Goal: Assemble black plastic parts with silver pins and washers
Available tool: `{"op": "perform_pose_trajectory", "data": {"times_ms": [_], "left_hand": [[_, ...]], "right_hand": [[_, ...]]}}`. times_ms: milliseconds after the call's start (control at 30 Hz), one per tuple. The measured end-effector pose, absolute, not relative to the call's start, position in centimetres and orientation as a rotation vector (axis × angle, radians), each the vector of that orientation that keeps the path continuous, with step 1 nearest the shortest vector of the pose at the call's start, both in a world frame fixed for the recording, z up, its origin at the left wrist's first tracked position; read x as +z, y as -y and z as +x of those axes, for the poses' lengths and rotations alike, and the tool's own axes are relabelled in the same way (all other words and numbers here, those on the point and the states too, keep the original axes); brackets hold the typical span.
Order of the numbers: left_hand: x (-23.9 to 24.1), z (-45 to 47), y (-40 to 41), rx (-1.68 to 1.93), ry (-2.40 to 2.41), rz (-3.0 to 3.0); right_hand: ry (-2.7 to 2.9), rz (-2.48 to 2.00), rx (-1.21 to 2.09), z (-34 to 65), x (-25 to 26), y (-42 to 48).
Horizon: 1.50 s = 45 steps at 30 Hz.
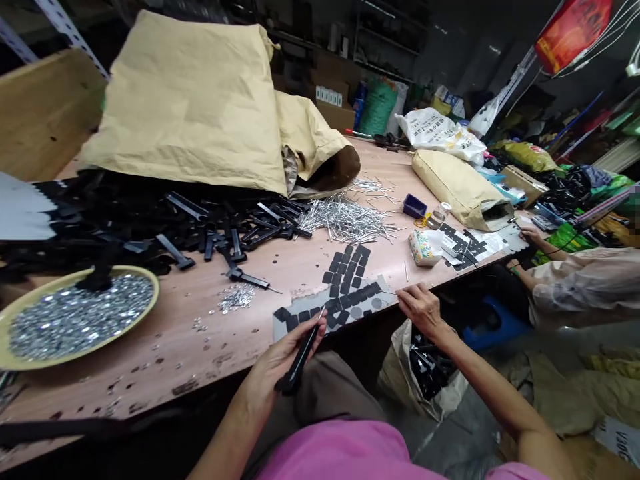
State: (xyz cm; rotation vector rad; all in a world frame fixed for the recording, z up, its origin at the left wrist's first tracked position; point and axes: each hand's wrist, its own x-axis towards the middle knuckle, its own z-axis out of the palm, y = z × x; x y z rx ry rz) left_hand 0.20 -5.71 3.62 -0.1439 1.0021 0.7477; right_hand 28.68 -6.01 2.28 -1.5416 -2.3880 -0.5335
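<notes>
My left hand (285, 350) is closed around a long black plastic part (301, 357) with a wide foot at its lower end. A thin metal tip sticks up from its upper end. Off to the right, my right hand (420, 308) pinches a thin metal pin (389, 292) that points left. Between and beyond both hands, rows of small black pads (345, 270) lie on the table and on a grey sheet (280, 330) at its front edge. A heap of metal pins (345, 219) lies farther back.
A yellow bowl (156, 293) of metal washers stands left, beside a pile of black parts (125, 227). Large paper sacks (200, 100) stand behind. On the right are a tissue pack (424, 248), a small blue box (415, 205) and another person (580, 283). A sack of black parts (400, 360) stands below the edge.
</notes>
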Motion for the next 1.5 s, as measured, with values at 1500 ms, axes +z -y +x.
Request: {"op": "perform_pose_trajectory", "data": {"times_ms": [1500], "left_hand": [[-0.7, -9.6, 5.1, 1.173, -1.151, 0.421]], "right_hand": [[1.554, -1.204, 1.508, 3.0, -2.1, -1.6]]}}
